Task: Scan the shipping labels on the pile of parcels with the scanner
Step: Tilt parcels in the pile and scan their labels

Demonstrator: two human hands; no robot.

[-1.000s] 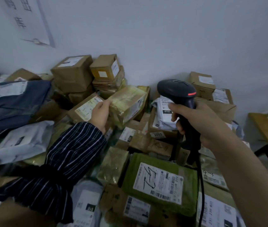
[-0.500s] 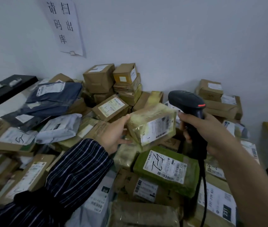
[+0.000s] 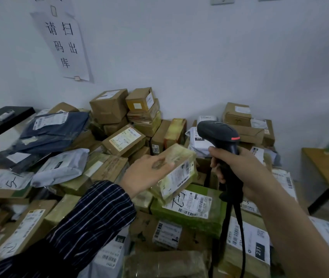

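Parcel (image 3: 179, 154): lifted nearer, label (image 3: 179, 176) now facing scanner (image 3: 217, 131).
Left hand (image 3: 145, 173): gripping parcel.
Right hand (image 3: 237, 169): clenched round scanner handle, just beside parcel.
Progress: one label lined up; pile (image 3: 123, 140) beneath hands likely remaining.

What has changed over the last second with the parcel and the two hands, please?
The left hand lifted the small yellowish tape-wrapped parcel out of the pile and drew it nearer, above the green-wrapped parcel, its white label turned toward the black handheld scanner. The right hand kept gripping the scanner, raised beside it. The rest of the pile stayed put.
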